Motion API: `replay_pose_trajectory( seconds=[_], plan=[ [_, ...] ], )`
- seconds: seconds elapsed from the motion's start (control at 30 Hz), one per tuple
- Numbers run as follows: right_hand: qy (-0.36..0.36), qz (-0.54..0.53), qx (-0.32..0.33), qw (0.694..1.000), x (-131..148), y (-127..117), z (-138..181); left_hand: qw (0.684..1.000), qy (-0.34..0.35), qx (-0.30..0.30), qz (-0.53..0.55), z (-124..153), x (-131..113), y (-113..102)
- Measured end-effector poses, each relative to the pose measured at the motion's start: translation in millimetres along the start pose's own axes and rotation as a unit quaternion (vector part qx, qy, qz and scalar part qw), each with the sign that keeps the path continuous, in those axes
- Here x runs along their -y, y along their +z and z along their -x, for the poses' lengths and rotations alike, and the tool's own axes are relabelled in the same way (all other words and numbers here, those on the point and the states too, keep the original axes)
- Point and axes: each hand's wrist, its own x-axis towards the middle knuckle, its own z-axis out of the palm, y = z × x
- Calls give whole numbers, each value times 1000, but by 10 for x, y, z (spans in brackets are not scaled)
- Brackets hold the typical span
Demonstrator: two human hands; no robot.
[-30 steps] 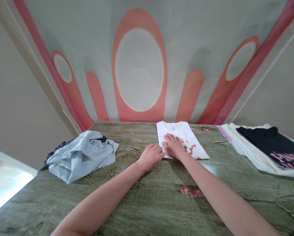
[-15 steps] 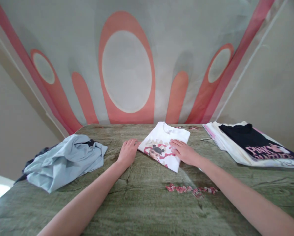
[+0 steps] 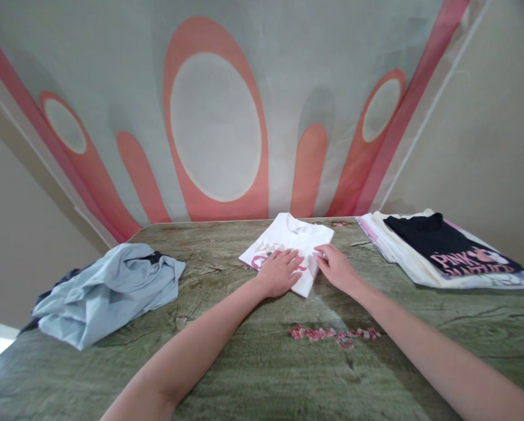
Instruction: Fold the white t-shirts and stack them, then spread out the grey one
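Note:
A folded white T-shirt (image 3: 295, 241) with a pink and black print lies turned at an angle near the far edge of the table. My left hand (image 3: 280, 272) lies flat on its near part, fingers spread, covering most of the print. My right hand (image 3: 337, 268) rests at the shirt's right edge; its fingers curl against the edge of the fabric, and I cannot see whether they pinch it.
The table (image 3: 262, 356) has a green wood-grain cover with pink flower marks (image 3: 334, 334). A crumpled light blue garment (image 3: 106, 287) lies at the left. A stack of folded shirts, a black one with pink lettering (image 3: 448, 248) on top, sits at the right. A patterned cloth hangs behind.
The white shirt has been rotated and shifted slightly. My left hand moved from the table beside the shirt onto its print. My right hand slid to the shirt's right edge.

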Motion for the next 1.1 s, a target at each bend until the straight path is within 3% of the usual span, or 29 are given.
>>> replay_pose_trajectory(
  seconds=[0.2,0.5,0.63,0.83,1.0,1.1],
  plan=[
    [-51,-91,128,986,115,-205,243,1000,4,-3,1,-70,112,14],
    [-133,-115,123,977,178,-188,427,1000,15,-3,14,-76,139,0],
    [-184,-71,122,973,187,-209,425,1000,15,-7,15,-70,132,-7],
    [-181,31,88,979,172,-199,408,1000,11,-11,12,-74,140,14],
    [-227,33,135,964,206,-250,416,1000,10,-11,14,-66,143,4],
    [-219,33,151,964,219,-254,415,1000,7,-4,15,-65,133,-10]
  ],
)
